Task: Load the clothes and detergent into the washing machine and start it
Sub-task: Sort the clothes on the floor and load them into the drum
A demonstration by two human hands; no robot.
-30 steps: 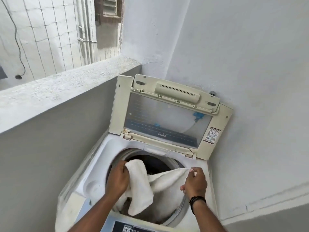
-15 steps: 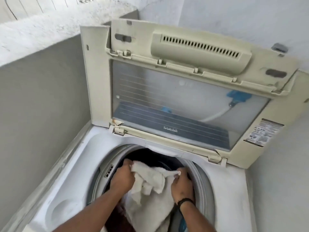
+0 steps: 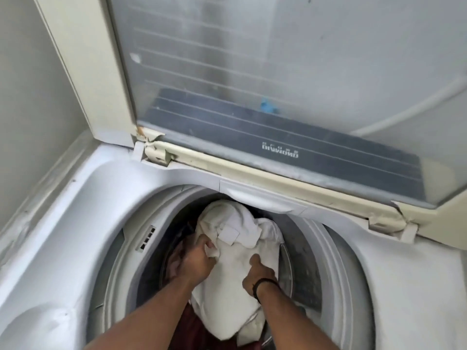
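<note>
Two hands [image 3: 227, 266], one white towel [image 3: 235, 251], one drum [image 3: 285, 263]

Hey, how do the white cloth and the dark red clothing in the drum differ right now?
The white cloth lies on top, mostly in view; the dark red clothing lies beneath it, only edges showing. The left hand grips the white cloth and the right hand rests on it; neither visibly holds the red. Both sit inside the drum.

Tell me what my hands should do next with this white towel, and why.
Probably let go and pull both hands out. The white towel already lies down inside the drum on darker clothes, with the left hand gripping it and the right hand on it.
</note>
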